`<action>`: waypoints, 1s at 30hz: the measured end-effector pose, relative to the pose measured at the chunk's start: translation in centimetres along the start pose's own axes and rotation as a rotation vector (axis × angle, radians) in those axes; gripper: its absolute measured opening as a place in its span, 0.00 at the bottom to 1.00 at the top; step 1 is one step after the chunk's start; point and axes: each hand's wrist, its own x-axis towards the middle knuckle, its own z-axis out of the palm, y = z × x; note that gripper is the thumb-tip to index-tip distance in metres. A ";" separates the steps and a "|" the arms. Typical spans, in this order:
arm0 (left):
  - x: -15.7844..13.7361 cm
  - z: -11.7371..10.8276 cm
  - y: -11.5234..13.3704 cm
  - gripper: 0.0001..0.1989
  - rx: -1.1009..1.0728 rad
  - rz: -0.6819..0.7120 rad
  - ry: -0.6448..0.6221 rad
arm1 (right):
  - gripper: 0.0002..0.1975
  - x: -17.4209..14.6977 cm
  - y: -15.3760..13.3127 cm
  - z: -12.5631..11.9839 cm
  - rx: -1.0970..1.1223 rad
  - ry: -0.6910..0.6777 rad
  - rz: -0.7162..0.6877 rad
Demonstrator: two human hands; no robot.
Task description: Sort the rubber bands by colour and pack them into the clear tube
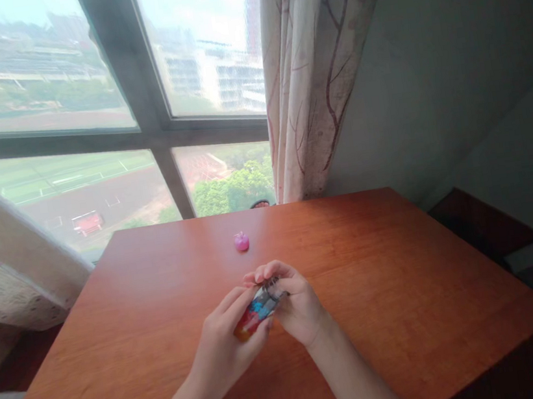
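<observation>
Both hands meet over the middle of the table, wrapped about a small, shiny multicoloured packet [259,305] with red, orange, blue and dark grey patches. My left hand [225,329] grips its lower left end, thumb along the near side and fingers over the far side. At the upper right end, my right hand [295,297] is closed on the packet, its fingertips close to those of the left. The fingers hide part of the packet, and its exact contents are too blurred to make out. Beyond the hands sits a small round pink object [241,242] with a paler tip on top.
A reddish-brown wooden table [405,286] carries everything. Behind its far edge stands a framed window [154,135], with a patterned curtain [304,77] at its right and another curtain [4,260] at the left. A grey wall [450,70] rises on the right.
</observation>
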 end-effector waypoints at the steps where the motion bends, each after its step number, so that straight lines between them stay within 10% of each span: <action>1: 0.0 0.1 -0.1 0.20 -0.011 -0.020 -0.010 | 0.12 0.0 0.0 0.0 0.005 0.017 -0.020; 21: 0.2 0.1 0.4 0.15 -0.110 -0.165 -0.157 | 0.20 0.2 -0.4 0.4 -0.080 0.232 -0.134; 30: 0.3 0.1 0.4 0.14 -0.087 -0.178 -0.147 | 0.30 -0.7 -1.3 -0.3 -0.977 0.001 -0.284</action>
